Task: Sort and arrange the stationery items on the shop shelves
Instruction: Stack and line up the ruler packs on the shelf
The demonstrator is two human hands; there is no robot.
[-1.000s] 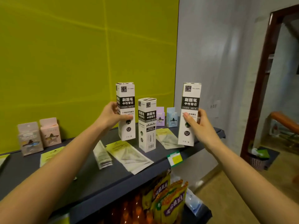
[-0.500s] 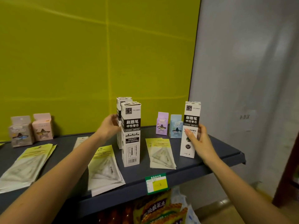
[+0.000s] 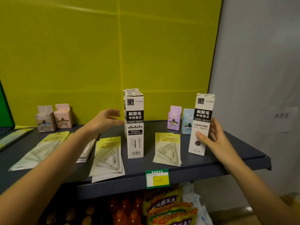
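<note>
White refill boxes are now standing on the shelf (image 3: pixel 227 161): 2 at frame centre (image 3: pixel 134 127), 1 at right (image 3: pixel 202 124). My left hand (image 3: pixel 103 120) is opening, letting go; my right hand (image 3: pixel 215 140) is loosening, thumb touching the carton.

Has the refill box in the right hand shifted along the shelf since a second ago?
Yes. The refill box was held raised near the shelf front; it now stands farther back, just in front of the blue box, right hand loosening.
</note>
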